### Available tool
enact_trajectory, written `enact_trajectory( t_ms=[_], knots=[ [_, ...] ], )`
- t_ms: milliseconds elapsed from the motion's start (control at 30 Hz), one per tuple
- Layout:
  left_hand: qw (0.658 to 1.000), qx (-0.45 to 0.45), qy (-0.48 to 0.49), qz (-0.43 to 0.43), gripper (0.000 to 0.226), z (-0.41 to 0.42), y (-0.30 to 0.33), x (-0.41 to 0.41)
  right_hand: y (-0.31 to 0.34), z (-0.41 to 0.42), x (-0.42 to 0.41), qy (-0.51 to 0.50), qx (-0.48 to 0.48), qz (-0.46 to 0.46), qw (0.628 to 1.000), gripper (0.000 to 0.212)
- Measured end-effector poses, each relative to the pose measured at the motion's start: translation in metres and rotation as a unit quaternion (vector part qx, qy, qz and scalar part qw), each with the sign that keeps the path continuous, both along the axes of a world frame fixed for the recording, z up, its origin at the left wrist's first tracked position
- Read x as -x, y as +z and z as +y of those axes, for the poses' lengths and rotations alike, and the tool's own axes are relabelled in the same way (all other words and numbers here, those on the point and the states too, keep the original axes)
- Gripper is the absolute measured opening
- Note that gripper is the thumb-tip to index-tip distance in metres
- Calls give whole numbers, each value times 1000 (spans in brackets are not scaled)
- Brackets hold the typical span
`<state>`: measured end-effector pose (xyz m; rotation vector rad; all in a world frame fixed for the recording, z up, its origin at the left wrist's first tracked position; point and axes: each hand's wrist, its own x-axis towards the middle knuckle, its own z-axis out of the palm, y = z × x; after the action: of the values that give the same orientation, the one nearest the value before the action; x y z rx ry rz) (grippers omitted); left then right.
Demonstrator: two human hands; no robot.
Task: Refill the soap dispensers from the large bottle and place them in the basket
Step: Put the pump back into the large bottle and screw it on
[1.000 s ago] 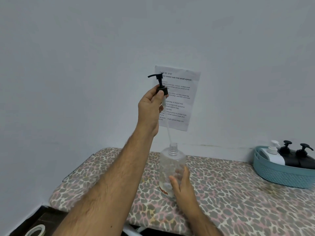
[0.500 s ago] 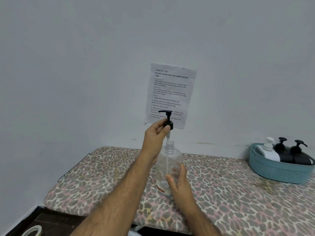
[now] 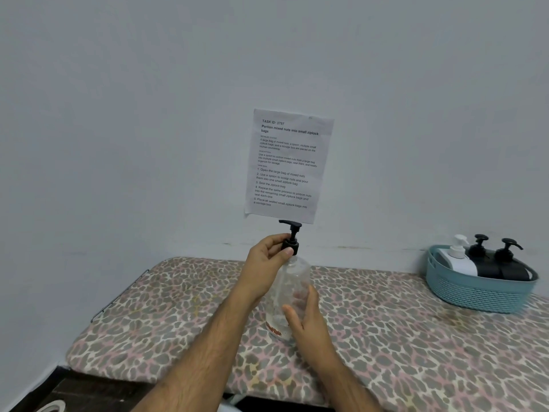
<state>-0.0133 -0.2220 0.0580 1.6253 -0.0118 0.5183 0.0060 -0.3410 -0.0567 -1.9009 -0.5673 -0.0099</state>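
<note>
Both hands grip: left [image 3: 269, 253] pinches pump [image 3: 290, 237], right [image 3: 306, 316] wraps bottle [image 3: 292, 288].

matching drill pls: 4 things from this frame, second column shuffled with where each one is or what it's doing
Things
1. left hand
2. right hand
3. white dispenser
4. paper sheet

Places or states
A. stuck on the wall above the table
B. lies in the blue basket, at its left end
C. pinches the black pump at the neck of the clear bottle
D. wraps the lower body of the clear bottle

Pairs: 1-C, 2-D, 3-B, 4-A
</note>
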Motion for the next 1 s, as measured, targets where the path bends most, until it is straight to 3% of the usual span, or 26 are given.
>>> enact_trajectory(
  t_ms=[167, 500, 800, 1000],
  knots=[
    [1000, -3, 9, 1, 28, 4, -5, 1, 5, -2, -2, 19, -2, 15, 1000, 69],
    [998, -53, 44, 3, 26, 4, -1, 5, 44, -25, -18, 135, 2, 131, 982, 56],
    [991, -128, 36, 23, 23, 11, 1, 8, 71, -21, -13, 89, -71, 100, 988, 77],
    [986, -155, 2, 55, 24, 12, 10, 9, 69, -16, -14, 68, -84, 101, 989, 76]
  ],
)
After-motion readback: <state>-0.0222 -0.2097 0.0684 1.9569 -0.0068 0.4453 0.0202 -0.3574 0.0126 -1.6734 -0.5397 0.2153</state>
